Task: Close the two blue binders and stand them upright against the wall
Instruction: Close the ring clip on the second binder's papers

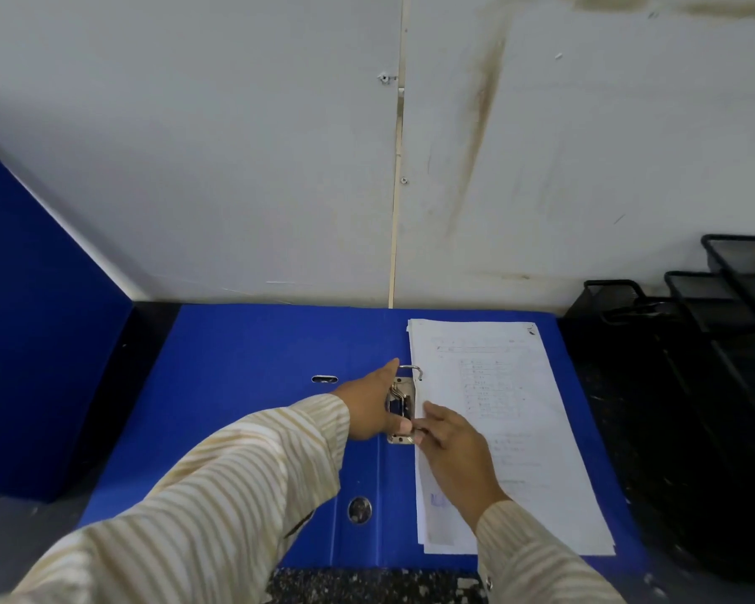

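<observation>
Lying open on dark speckled surface (367, 581): blue lever-arch binder (253, 355) | left hand (369, 405) grip pinching chrome ring mechanism (399, 405) | right hand (452, 442) grip loose, flat on white paper stack (519, 407)

Print on papers (489, 407) illegible

One blue binder (253, 368) lies open flat; another (31, 342) stands upright, left.

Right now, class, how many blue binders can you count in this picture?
2. One blue binder lies open flat on the desk by the wall; another stands at the far left, cut off by the frame.
</observation>
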Available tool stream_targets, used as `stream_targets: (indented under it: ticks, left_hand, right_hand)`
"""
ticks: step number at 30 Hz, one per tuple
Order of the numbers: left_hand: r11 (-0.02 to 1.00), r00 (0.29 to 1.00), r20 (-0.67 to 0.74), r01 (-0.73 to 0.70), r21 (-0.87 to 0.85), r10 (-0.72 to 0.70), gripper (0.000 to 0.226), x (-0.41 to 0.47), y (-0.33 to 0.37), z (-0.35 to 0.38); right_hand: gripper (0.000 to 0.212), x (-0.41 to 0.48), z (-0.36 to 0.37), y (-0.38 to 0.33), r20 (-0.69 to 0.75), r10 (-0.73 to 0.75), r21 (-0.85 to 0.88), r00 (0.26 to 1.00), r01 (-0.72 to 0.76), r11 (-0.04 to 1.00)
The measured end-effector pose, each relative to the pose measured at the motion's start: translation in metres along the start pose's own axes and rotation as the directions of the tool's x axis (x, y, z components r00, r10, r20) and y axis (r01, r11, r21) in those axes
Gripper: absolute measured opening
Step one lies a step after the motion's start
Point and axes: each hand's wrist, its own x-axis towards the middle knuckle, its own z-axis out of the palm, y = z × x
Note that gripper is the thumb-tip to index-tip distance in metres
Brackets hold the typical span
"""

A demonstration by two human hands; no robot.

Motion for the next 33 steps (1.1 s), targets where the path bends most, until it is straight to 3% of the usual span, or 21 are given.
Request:
stream_targets:
  ticks: [6, 10, 14, 18, 23, 33]
  left_hand:
    - [0.998, 1.000, -0.020, 0.002, -0.069, -0.004, 0.096, 0.006, -0.007, 0.003]
    - [0.996, 0.999, 0.009, -0.037, -0.087, 0.038, 0.098, 0.007, -0.009, 0.000]
    - [0.992, 0.999, 0.027, -0.039, -0.119, 0.043, 0.099, 0.008, -0.009, -0.002]
    - [0.981, 0.997, 0.056, -0.045, -0.188, 0.056, 0.103, 0.008, -0.009, -0.003]
    - [0.989, 0.997, -0.007, -0.075, -0.129, 0.074, 0.092, 0.008, -0.008, 0.000]
    - [0.993, 0.997, -0.014, -0.083, -0.088, 0.082, 0.093, 0.011, -0.011, 0.005]
  right_hand:
    - [0.026, 0.003, 0.001, 0.004, -0.021, 0.005, -0.016, 1.000, -0.005, 1.000]
    - [0.026, 0.017, -0.022, -0.002, -0.014, 0.198, 0.322, 0.980, -0.183, 0.929]
    - [0.039, 0.040, -0.025, -0.014, -0.051, 0.170, 0.191, 0.984, -0.158, 0.969]
    - [0.030, 0.056, -0.021, -0.024, -0.100, 0.103, 0.043, 0.990, -0.099, 0.994]
    - [0.028, 0.064, -0.020, -0.022, -0.114, 0.072, -0.073, 0.991, -0.081, 0.994]
    - [0.028, 0.066, -0.016, -0.018, -0.116, 0.059, -0.094, 0.991, -0.071, 0.993]
